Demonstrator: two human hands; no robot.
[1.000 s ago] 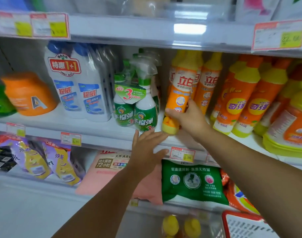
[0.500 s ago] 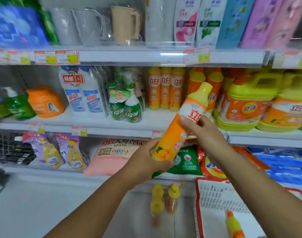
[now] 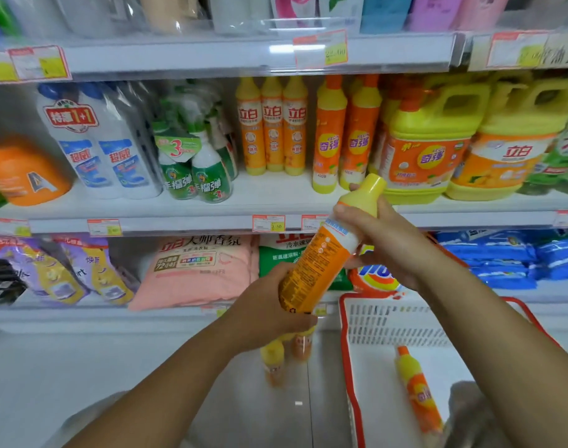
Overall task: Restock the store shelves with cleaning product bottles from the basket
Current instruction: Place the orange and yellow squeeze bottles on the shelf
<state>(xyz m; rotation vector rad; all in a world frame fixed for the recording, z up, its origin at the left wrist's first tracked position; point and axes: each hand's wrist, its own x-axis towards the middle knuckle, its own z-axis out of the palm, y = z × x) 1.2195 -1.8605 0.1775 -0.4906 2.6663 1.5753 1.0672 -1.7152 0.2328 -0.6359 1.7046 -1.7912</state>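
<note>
Two hands share one orange bottle (image 3: 318, 270). The left hand (image 3: 269, 313) wraps its fingers round the base and the right hand (image 3: 386, 250) grips the shoulder just under the yellow cap (image 3: 368, 192). The bottle tilts cap-up to the right, in the air in front of the middle shelf (image 3: 179, 218) and touching nothing else.

A second ago the right hand alone held it upright at the shelf's front edge. Since then it has come away from the shelf, the left hand has taken the base, and the bottle has turned so its fine-print back label now faces the camera instead of the big front logo.

My reading is that it is being checked or turned round, so this bottle is not yet stocked. Three matching bottles (image 3: 273, 124) stand behind on that shelf, with open space in front of them. Low on the right, the white basket (image 3: 389, 324) has another orange bottle (image 3: 418, 396) lying in it, so more remains.
</note>
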